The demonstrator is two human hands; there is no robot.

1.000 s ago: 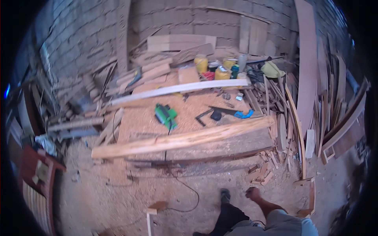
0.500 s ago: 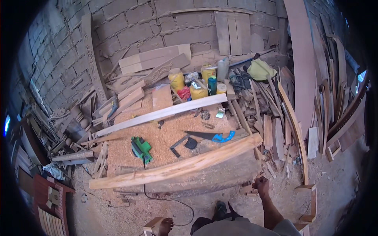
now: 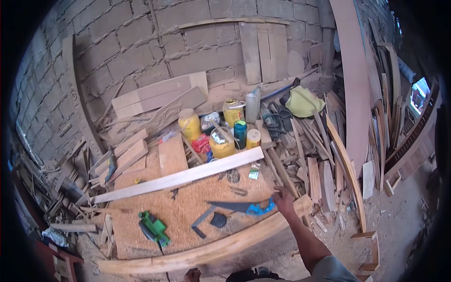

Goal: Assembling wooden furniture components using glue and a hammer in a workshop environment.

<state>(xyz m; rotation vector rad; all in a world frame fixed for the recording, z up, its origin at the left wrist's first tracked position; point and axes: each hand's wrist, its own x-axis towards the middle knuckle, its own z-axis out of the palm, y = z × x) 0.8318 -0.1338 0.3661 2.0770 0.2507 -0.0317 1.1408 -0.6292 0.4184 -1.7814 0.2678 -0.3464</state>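
My right hand point(image 3: 283, 200) reaches over the right end of the long beam point(image 3: 202, 248), its fingers apart and holding nothing. It is right beside the blue handle of a handsaw point(image 3: 259, 207); whether the fingertips touch it I cannot make out. My left hand point(image 3: 191, 275) shows only in part at the lower edge, near the front of the beam, its fingers too small and cut off to read. Left of the saw lie an angled square point(image 3: 203, 223) and a small black piece point(image 3: 218, 220). A green electric planer point(image 3: 153, 228) sits farther left on the shavings.
A pale board point(image 3: 178, 177) lies across the shavings-covered bench point(image 3: 183, 207). Behind it stand yellow containers point(image 3: 189, 124) and a teal bottle point(image 3: 240, 134). Wood offcuts point(image 3: 312, 141) are heaped at the right, beside a curved strip point(image 3: 345, 162). Carved boards lean on the block wall point(image 3: 136, 37).
My right hand has moved forward from the beam's front side to the saw handle. My left hand has dropped mostly out of view. The view has shifted, bringing the bench closer.
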